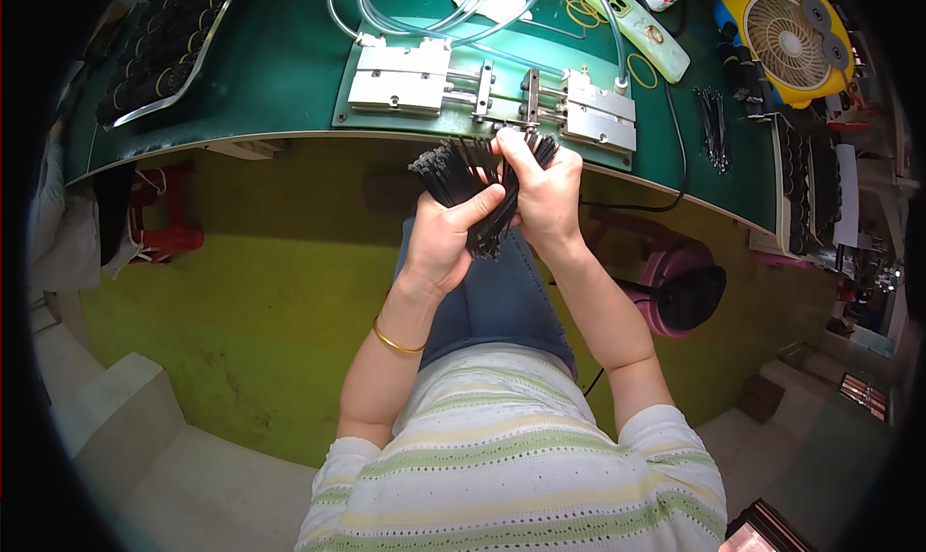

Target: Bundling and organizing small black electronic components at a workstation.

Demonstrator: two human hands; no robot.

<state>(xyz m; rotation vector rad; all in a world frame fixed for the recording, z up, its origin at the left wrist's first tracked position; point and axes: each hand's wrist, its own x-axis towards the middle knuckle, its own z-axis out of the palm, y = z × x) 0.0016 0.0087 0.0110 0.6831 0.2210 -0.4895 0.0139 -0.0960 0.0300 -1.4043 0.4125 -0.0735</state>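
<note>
A thick bundle of thin black strands [439,174], which look like short wires, is held above my lap at the table's near edge. My left hand [442,234] is wrapped round its left and lower part, thumb across the top. My right hand [548,190] grips the right part, thumb pointing forward and fingers mostly hidden. The strands fan out between both hands. Just beyond them, two silver metal cylinder blocks, a left block [397,75] and a right block [600,118], face each other on a base plate [352,118], with small dark jaws between them.
On the green table [260,70] lie a tray of black bundles [159,60] at left, clear air tubes, a pale green phone [637,26], yellow rubber bands [582,10], a yellow fan [789,41] and loose black strands [714,128] at right. A pink stool [666,263] stands below.
</note>
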